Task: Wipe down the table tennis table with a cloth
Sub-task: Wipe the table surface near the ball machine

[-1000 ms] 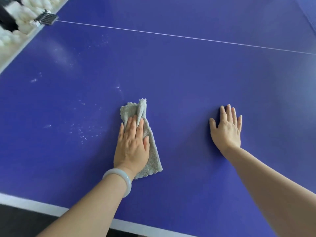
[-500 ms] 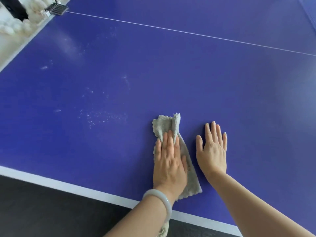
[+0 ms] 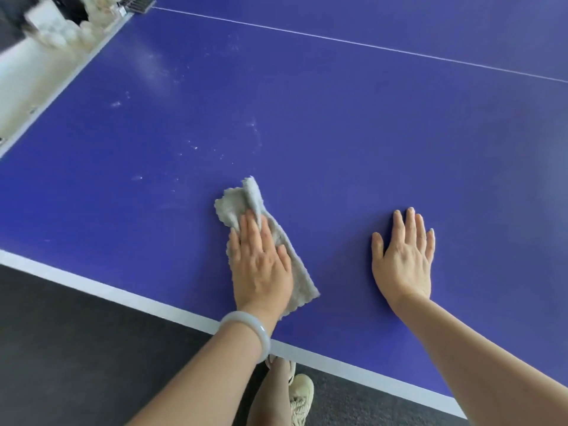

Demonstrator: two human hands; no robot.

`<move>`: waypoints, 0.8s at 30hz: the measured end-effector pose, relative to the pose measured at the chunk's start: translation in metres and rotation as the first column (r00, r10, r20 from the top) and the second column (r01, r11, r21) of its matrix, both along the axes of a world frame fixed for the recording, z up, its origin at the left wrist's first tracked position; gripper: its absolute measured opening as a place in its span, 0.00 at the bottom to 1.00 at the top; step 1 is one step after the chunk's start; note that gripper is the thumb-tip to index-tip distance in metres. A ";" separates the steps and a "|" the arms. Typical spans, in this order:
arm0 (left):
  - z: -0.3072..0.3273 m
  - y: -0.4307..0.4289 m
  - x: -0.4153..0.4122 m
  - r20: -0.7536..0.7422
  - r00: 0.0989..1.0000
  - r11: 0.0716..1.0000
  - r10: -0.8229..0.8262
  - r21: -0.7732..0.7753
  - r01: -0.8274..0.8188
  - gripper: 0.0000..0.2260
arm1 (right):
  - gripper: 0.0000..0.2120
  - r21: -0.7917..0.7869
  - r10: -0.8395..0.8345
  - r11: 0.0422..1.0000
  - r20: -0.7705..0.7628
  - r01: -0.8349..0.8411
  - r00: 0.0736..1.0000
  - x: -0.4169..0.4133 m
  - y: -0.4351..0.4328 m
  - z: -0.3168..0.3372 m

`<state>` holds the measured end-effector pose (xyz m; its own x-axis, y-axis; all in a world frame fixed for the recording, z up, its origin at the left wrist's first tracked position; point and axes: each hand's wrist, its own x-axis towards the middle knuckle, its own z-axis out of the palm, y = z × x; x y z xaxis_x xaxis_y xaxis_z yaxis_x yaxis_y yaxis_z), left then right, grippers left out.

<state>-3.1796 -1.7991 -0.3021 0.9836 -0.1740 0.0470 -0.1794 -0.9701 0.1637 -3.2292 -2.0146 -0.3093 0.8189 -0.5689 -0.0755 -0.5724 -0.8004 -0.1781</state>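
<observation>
Left hand [image 3: 261,269] presses flat, fingers straight, on the crumpled grey terry cloth [image 3: 246,201] atop the blue table [image 3: 338,133]; right hand [image 3: 402,256], fingers spread, rests palm-down beside the cloth.

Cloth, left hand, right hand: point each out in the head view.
cloth [image 3: 235,207], head view, bunched far end.
left hand [image 3: 261,267], head view, back of the hand.
right hand [image 3: 402,264], head view, back of the hand.
</observation>
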 end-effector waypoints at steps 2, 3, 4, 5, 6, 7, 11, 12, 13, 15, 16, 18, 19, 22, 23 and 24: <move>-0.003 -0.034 -0.035 -0.016 0.980 0.980 -0.196 -0.042 0.195 0.27 | 0.30 -0.003 0.003 1.000 -0.015 -0.003 1.000 0.001 0.001 0.002; -0.003 -0.042 -0.043 -0.036 0.952 0.952 -0.304 -0.044 0.302 0.28 | 0.31 -0.004 0.004 1.000 -0.022 -0.005 1.000 0.001 0.001 0.003; -0.003 -0.042 -0.043 -0.046 0.916 0.917 -0.399 -0.034 0.397 0.28 | 0.31 -0.005 0.007 1.000 -0.023 -0.007 1.000 0.000 0.000 0.004; -0.003 -0.035 -0.035 -0.040 0.876 0.877 -0.481 -0.014 0.481 0.28 | 0.31 -0.006 0.012 1.000 -0.022 -0.012 1.000 0.000 -0.001 0.004; -0.002 -0.023 -0.022 -0.033 0.836 0.836 -0.547 0.015 0.548 0.29 | 0.31 -0.006 0.014 1.000 -0.022 -0.014 1.000 -0.001 -0.002 0.004; -0.002 -0.007 -0.007 -0.031 0.808 0.806 -0.589 0.043 0.590 0.29 | 0.31 -0.004 0.013 1.000 -0.020 -0.013 1.000 -0.001 -0.002 0.004; -0.004 0.055 0.041 -0.065 0.877 0.870 -0.476 0.112 0.480 0.29 | 0.31 -0.007 0.007 1.000 0.014 -0.007 1.000 -0.002 -0.001 0.002; -0.005 0.059 0.043 -0.073 0.891 0.884 -0.448 0.114 0.453 0.29 | 0.31 -0.008 0.007 1.000 0.017 -0.007 1.000 -0.002 -0.001 0.002; -0.006 0.059 0.041 -0.072 0.898 0.891 -0.435 0.109 0.441 0.29 | 0.31 -0.008 0.005 1.000 0.018 -0.005 1.000 -0.002 -0.001 0.001; -0.006 0.055 0.038 -0.067 0.901 0.897 -0.428 0.086 0.433 0.28 | 0.31 -0.008 0.001 1.000 0.013 0.000 1.000 -0.002 -0.001 0.000; -0.005 0.054 0.037 -0.070 0.901 0.899 -0.428 0.072 0.432 0.28 | 0.31 -0.014 0.000 1.000 0.001 0.000 1.000 -0.002 0.000 0.001; -0.002 0.055 0.038 -0.084 0.898 0.898 -0.431 0.055 0.436 0.28 | 0.31 -0.027 -0.003 1.000 -0.025 0.003 1.000 -0.001 0.003 0.001; -0.002 0.056 0.039 -0.089 0.898 0.898 -0.431 0.049 0.437 0.28 | 0.30 -0.033 -0.008 0.999 -0.035 0.006 0.999 -0.001 0.004 0.002; -0.002 0.057 0.040 -0.095 0.894 0.895 -0.438 0.043 0.444 0.28 | 0.27 -0.022 0.012 1.000 0.014 -0.012 1.000 0.007 0.021 0.007; -0.002 0.057 0.041 -0.096 0.892 0.894 -0.443 0.036 0.448 0.28 | 0.27 -0.011 0.060 0.998 0.049 -0.060 0.997 0.013 0.034 0.010; -0.002 0.057 0.041 -0.098 0.890 0.893 -0.444 0.030 0.449 0.28 | 0.28 0.000 0.122 0.992 0.082 -0.123 0.989 0.019 0.052 0.011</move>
